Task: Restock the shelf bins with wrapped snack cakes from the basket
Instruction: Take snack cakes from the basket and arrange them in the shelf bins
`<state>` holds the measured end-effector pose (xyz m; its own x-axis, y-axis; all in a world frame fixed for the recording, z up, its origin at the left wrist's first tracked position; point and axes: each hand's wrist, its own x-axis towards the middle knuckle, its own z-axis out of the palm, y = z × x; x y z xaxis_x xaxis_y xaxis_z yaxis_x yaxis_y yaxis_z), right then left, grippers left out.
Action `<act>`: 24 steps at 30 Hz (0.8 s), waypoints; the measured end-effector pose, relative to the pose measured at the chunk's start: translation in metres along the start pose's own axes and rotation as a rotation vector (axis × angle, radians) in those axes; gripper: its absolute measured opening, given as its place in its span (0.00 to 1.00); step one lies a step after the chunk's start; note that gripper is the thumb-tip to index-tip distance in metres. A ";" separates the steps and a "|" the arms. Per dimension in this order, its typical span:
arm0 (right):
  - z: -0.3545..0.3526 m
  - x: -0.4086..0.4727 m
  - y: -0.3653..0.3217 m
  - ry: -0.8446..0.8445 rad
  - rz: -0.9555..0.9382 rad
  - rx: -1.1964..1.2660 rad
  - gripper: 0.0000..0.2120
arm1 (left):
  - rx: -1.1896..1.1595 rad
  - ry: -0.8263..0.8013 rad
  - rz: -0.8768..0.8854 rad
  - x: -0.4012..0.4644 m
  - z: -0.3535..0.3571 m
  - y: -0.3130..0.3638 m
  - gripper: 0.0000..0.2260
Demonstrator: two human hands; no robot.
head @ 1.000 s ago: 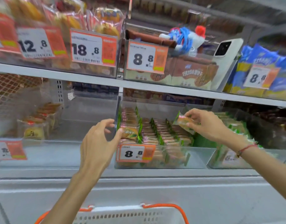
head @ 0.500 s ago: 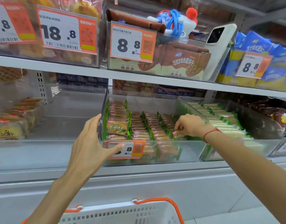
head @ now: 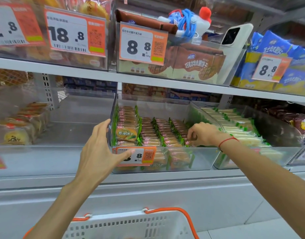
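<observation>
A clear plastic shelf bin (head: 207, 157) on the lower shelf holds rows of green-edged wrapped snack cakes (head: 148, 133). My left hand (head: 100, 150) holds the bin's front left corner, fingers along its side wall and thumb across the orange 8.8 price tag (head: 139, 156). My right hand (head: 201, 133) reaches into the bin's right row and pinches a wrapped cake (head: 191, 138) down among the others. The white basket with orange handles (head: 131, 225) sits below at the frame's bottom; its contents are hidden.
Another clear bin of pale green-wrapped cakes (head: 238, 128) stands right of the task bin. A bin with round pastries (head: 19, 128) is at the left, with a bare stretch of shelf between. The upper shelf carries boxed biscuits (head: 196, 64), a white phone (head: 234, 38) and blue packets (head: 277, 54).
My right hand lowered its wrapped cake from above the bin into the right row. My left hand closed in on the bin's front left corner. The view moved closer to the shelf.
</observation>
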<state>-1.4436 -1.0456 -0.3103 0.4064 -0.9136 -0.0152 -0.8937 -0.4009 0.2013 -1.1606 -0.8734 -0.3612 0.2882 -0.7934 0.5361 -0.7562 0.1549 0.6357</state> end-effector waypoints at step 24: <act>0.173 -0.143 -0.163 -0.664 -0.316 0.199 0.14 | 0.387 -0.805 -0.042 -0.170 0.032 -0.064 0.15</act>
<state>-1.3890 -0.8618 -0.5108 0.5054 -0.5768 -0.6418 -0.7966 -0.5977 -0.0901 -1.1804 -0.7674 -0.5112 -0.0698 -0.9893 -0.1282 -0.9416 0.0229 0.3360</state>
